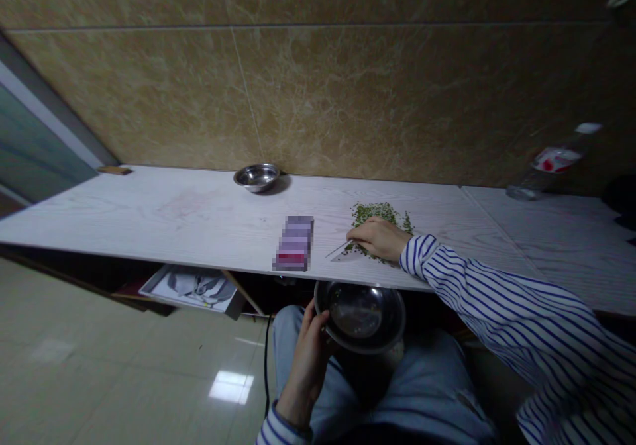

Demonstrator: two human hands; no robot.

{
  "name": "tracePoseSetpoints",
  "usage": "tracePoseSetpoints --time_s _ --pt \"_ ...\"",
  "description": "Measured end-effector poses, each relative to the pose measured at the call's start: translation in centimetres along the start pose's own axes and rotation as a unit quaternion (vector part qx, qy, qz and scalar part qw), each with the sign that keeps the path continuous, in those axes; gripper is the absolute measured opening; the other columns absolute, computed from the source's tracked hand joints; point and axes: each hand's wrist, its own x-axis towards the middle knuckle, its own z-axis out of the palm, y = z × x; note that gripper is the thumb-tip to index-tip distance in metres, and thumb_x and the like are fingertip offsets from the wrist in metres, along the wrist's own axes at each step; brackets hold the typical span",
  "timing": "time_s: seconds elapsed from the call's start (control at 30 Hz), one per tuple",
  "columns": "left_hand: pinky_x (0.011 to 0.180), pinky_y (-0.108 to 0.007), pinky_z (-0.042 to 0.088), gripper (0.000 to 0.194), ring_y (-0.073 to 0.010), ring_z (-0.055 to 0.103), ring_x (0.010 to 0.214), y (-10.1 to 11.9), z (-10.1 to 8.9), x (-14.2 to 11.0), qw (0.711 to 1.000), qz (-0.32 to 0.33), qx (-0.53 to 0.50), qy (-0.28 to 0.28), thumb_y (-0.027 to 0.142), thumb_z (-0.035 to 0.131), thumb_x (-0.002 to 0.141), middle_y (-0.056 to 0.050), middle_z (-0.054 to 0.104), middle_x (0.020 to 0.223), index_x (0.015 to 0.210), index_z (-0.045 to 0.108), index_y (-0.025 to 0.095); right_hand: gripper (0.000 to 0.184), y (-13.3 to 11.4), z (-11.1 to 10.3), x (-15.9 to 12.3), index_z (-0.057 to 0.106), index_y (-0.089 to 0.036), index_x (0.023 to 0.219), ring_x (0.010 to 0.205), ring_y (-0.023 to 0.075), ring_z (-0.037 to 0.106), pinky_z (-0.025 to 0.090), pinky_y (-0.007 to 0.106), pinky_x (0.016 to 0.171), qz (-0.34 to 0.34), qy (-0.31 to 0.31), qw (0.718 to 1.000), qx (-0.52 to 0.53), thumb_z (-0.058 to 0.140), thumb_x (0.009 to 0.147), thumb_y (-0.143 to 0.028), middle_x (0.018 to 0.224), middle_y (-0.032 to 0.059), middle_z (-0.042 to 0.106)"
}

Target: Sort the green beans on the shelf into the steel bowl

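My right hand (380,236) is closed over the white tabletop, with a thin, pale metal tool (338,251) jutting left from its fingers. Whether this is a blade or tweezers I cannot tell. Around and behind that hand lie many small green bits (375,211), loosely scattered on the table. Below the front edge, my left hand (313,346) grips the left rim of a deep metal bowl (360,349). This bowl is held over my lap, close under the table edge, and a few small specks show inside it.
A small metal bowl (257,177) stands near the wall. The white table (199,200) also bears a blurred-out phone-like object (295,243), a clear plastic bottle (551,163) on the right and a wooden strip (114,169) far left. An open drawer (193,289) juts out below.
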Motion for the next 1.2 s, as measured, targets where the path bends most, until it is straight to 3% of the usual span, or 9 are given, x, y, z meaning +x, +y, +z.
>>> tracePoseSetpoints --time_s 0.1,0.23,0.4,0.67,0.93,1.2 --pt "0.074 -0.030 0.052 0.070 -0.0243 0.070 0.095 0.1 -0.1 0.0 1.000 -0.005 -0.002 -0.015 0.032 0.069 0.078 -0.011 0.071 0.120 0.144 0.047 0.025 0.029 -0.3 -0.4 -1.0 0.071 -0.020 0.115 0.098 0.0205 0.071 0.043 0.032 0.092 0.043 0.055 0.998 -0.007 0.049 0.096 -0.017 0.108 0.0088 0.078" --pt "0.074 -0.030 0.053 0.068 -0.0258 0.069 0.098 0.2 -0.1 0.1 1.000 -0.005 -0.005 -0.015 0.031 0.068 0.079 -0.012 0.069 0.125 0.143 0.048 0.026 0.031 -1.3 -0.1 -2.8 0.067 -0.018 0.120 0.092 0.0217 0.072 0.049 0.029 0.081 0.160 0.128 0.979 0.014 0.047 0.096 -0.021 0.107 0.0094 0.078" --pt "0.078 -0.032 0.054 0.071 -0.0272 0.069 0.101 0.3 -0.3 0.4 1.000 -0.007 -0.014 -0.013 0.031 0.069 0.078 -0.012 0.070 0.124 0.144 0.047 0.024 0.029 -2.4 1.4 -4.3 0.069 -0.019 0.114 0.087 0.0208 0.073 0.050 0.026 0.076 0.241 0.136 0.960 0.046 0.050 0.092 -0.020 0.100 0.0071 0.079" --pt "0.077 -0.031 0.053 0.073 -0.0265 0.068 0.104 0.4 -0.6 0.7 1.000 -0.015 -0.005 -0.004 0.031 0.069 0.078 -0.012 0.066 0.133 0.146 0.045 0.024 0.032 -2.8 2.3 -4.0 0.067 -0.018 0.118 0.096 0.0225 0.072 0.048 0.027 0.080 0.251 0.107 0.962 0.023 0.049 0.092 -0.018 0.107 0.0089 0.078" --pt "0.076 -0.031 0.053 0.070 -0.0271 0.068 0.103 0.0 -1.0 1.5 1.000 -0.006 -0.009 0.013 0.032 0.069 0.077 -0.011 0.070 0.127 0.144 0.048 0.025 0.028 -3.3 1.9 -3.7 0.069 -0.019 0.110 0.088 0.0212 0.072 0.046 0.026 0.073 0.252 0.081 0.964 0.009 0.049 0.092 -0.016 0.097 0.0074 0.079" --pt "0.072 -0.030 0.053 0.063 -0.0244 0.067 0.101 0.1 -1.6 1.6 1.000 0.009 -0.006 0.003 0.033 0.070 0.079 -0.011 0.065 0.132 0.139 0.051 0.027 0.030 -3.3 2.3 -4.5 0.070 -0.017 0.113 0.089 0.0209 0.073 0.047 0.026 0.077 0.226 0.114 0.967 0.040 0.050 0.091 -0.015 0.098 0.0080 0.078"
